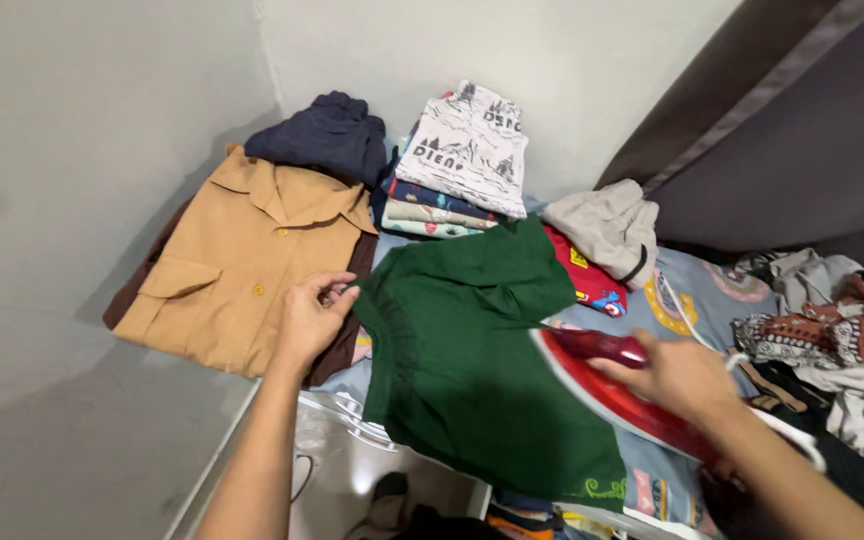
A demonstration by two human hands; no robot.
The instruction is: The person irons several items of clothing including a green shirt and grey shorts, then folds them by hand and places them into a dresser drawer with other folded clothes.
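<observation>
Right hand (687,375) grip clenched on red iron (612,385) at green garment (477,350) right edge; left hand (310,318) pinches its left edge.

Head-worn view, steeply downward, close.

A dark green cloth garment (477,350) is lying spread flat in the middle. The left hand (310,318) is pinching its upper left edge, fingers closed on the fabric. The right hand (677,375) is gripping a red, blurred clothes iron (612,385) at the garment's right edge. Left of the garment, a folded tan buttoned shirt (237,260) is resting; behind it, a stack of folded printed clothes (457,165) is sitting.
</observation>
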